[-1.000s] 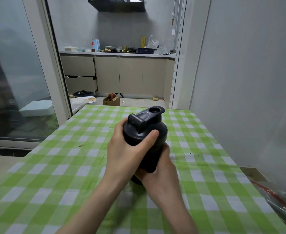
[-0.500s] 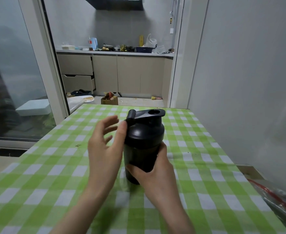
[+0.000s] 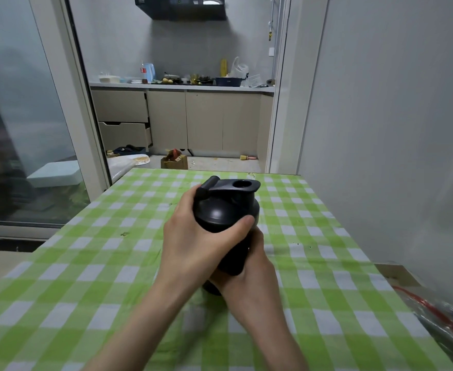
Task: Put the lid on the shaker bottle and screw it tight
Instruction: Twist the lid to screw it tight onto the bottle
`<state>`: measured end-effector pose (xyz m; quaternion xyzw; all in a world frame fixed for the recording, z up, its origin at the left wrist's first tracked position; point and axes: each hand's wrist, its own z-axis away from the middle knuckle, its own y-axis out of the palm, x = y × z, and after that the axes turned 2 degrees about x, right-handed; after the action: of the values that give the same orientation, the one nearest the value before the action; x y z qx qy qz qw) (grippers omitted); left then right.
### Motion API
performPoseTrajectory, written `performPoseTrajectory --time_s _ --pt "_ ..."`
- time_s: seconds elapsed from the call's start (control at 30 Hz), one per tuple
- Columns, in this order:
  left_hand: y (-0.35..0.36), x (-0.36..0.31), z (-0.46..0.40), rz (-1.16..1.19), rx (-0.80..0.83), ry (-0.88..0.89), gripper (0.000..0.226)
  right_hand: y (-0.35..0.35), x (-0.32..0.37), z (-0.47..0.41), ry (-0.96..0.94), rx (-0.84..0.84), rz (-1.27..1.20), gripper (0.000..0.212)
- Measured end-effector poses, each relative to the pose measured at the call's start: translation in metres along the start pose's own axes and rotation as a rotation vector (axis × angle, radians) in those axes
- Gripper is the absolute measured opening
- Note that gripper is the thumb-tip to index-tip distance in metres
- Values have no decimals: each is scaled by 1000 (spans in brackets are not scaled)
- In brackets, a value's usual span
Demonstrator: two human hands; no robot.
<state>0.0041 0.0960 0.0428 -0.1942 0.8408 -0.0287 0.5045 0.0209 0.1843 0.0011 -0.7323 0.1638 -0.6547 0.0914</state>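
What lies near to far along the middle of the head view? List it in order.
Right hand gripping the black plastic shaker bottle → left hand wrapped over its black domed lid → far edge of the green-and-white checked tablecloth → brown cardboard box → beige kitchen cabinets.

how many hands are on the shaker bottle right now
2. The left hand wraps the lid on top of the shaker bottle; the right hand grips the body lower down, from the near side.
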Motion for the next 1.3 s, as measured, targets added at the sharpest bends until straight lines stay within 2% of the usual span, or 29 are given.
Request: performPoseTrajectory --time_s 0.1,0.2,0.27,0.3,0.37,0.47,0.53,0.57,0.67,0.77,0.97,1.13,1.3 --pt "-15 9 -13 142 177 23 59 0 -3 -1 5 -2 -2 90" --pt "-27 14 -27 219 355 25 54 0 -5 -2 1 6 -5 92" --pt "-31 17 -30 259 409 29 56 0 -5 -2 -3 8 -7 92" --pt "-30 20 -28 291 396 29 61 -1 -5 -2 -4 8 -7 92" --pt "-29 26 -16 279 232 47 70 0 -6 -2 -11 9 -13 91" --pt "-21 27 14 164 -107 136 55 1 -7 -2 -17 4 -8 89" --pt "-12 23 32 90 -192 163 49 2 -9 -3 -13 16 -5 85" --pt "-7 21 37 51 -202 164 54 3 -9 -3 -10 23 -3 81" --pt "6 13 40 -48 -184 114 82 3 -6 -6 12 -8 -50 66" --pt "10 3 34 -51 -155 51 101 3 -3 -7 10 -38 -42 78" --pt "13 2 17 -105 -135 23 99 1 -5 -5 -20 -7 43 57" --pt "3 5 6 1 -74 12 93 -1 -4 -2 -10 12 -39 69" --pt "-21 17 -13 174 166 -11 85 -1 -8 -4 -21 19 -45 77"
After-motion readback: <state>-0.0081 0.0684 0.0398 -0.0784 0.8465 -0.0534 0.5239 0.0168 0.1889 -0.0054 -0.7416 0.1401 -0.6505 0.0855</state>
